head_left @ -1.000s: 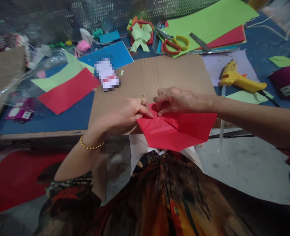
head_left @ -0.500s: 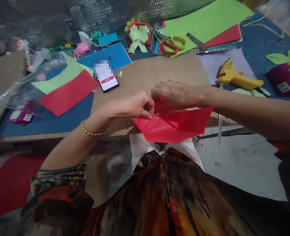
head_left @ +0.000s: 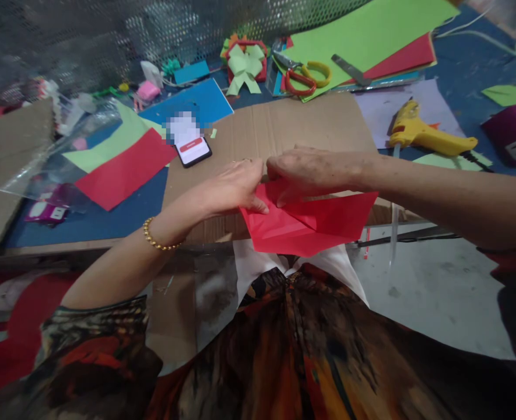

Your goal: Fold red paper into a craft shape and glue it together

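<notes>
A folded sheet of red paper (head_left: 302,227) spans the space between my hands, over the near edge of a brown cardboard sheet (head_left: 310,122). My left hand (head_left: 243,185) grips the paper's left end, thumb on top and the other fingers behind it. Close beside it, my right hand (head_left: 299,172) holds the upper edge of the same paper, with its thumb on the near face and its fingers curled behind. Creases run across the paper, and its right part spreads out below my right wrist. My fingertips behind the paper are partly hidden.
A phone (head_left: 192,149) lies on the cardboard's left side, near a loose red strip (head_left: 126,169). Scissors (head_left: 304,79) and a metal blade (head_left: 349,70) rest on green sheets at the back. A yellow glue gun (head_left: 428,134) lies to the right, its glue stick overhanging the edge.
My left hand's fingers have straightened from a curled pinch and moved slightly up along the paper's left end. My right hand stays nearly in place. The view has shifted slightly.
</notes>
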Tool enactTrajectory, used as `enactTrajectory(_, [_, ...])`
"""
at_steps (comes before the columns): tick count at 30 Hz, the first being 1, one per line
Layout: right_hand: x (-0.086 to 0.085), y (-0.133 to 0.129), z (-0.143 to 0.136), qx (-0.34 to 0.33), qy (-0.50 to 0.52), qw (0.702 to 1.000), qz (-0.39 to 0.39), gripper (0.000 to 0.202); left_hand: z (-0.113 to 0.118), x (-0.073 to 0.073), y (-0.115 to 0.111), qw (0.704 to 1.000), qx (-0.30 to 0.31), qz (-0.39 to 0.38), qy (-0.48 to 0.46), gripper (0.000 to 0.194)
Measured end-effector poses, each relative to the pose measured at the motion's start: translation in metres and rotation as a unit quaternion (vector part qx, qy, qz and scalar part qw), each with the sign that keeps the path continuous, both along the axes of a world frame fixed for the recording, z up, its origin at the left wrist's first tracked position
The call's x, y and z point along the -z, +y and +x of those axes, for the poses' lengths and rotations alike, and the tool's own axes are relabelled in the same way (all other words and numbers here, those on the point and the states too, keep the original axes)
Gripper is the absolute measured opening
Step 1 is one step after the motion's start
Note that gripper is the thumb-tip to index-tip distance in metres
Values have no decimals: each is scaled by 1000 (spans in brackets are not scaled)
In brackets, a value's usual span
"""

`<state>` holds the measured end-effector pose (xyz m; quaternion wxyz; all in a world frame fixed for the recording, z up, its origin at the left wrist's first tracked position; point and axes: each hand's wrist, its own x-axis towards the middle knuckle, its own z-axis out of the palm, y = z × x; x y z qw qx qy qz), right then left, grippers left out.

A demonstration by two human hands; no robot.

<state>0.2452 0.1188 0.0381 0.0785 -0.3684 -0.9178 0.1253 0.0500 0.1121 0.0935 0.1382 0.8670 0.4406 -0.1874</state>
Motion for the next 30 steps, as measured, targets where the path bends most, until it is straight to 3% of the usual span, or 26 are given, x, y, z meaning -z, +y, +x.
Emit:
enactTrajectory(5, [-5,-5,-2,-27,-49,998,-3,29,4,-5,4,999,37,-28,26,47])
enactTrajectory(9, [-5,-7,0,-29,-56,998,11,28,7,-8,4,998,24,-34,47,30])
enactTrajectory(17, [-6,-10,0,-59,-47,996,36,31,12,-11,-6,998,1,-45,52,33])
enactTrajectory(24, [-8,-13,-2,-72,-61,995,36,28,12,-7,-12,999,-29,-46,0,12])
enactTrajectory(30, [-7,-14,0,-88,-34,995,33,20,8,-3,-12,995,-55,-68,-42,11])
